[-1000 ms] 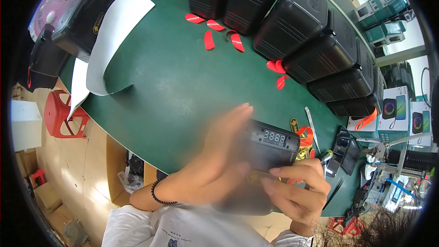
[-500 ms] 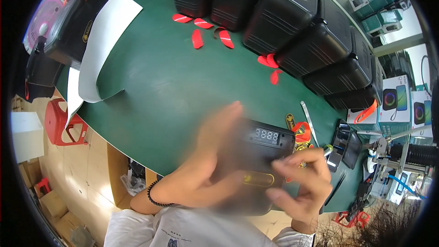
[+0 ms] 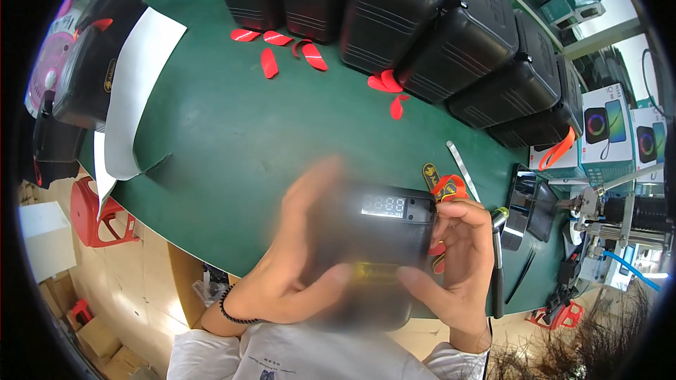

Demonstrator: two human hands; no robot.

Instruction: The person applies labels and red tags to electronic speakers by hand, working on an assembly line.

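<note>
In front of me is a black box-shaped device (image 3: 331,239), with a lit digital display (image 3: 384,206) near its far edge. An oval badge with a yellow rim (image 3: 373,272) sits on its face. My left hand (image 3: 292,246) wraps the device's left side, its thumb reaching the badge's left end; motion smears its fingers. Along the right edge, my right hand (image 3: 458,264) has its fingers closed on the device and its thumb at the badge's right end. Between the thumbs the badge is blurred.
Large black cases (image 3: 394,17) line the table's far side, with red peeled pieces (image 3: 269,63) before them. To the right lie a red strap (image 3: 449,186), a metal strip (image 3: 461,169) and a green-ended tool (image 3: 498,260). A white sheet (image 3: 137,91) curls at left.
My right hand has come onto the device's right edge, and its thumb has reached the badge. My left hand stays at the left side. The whole view has shifted slightly.
</note>
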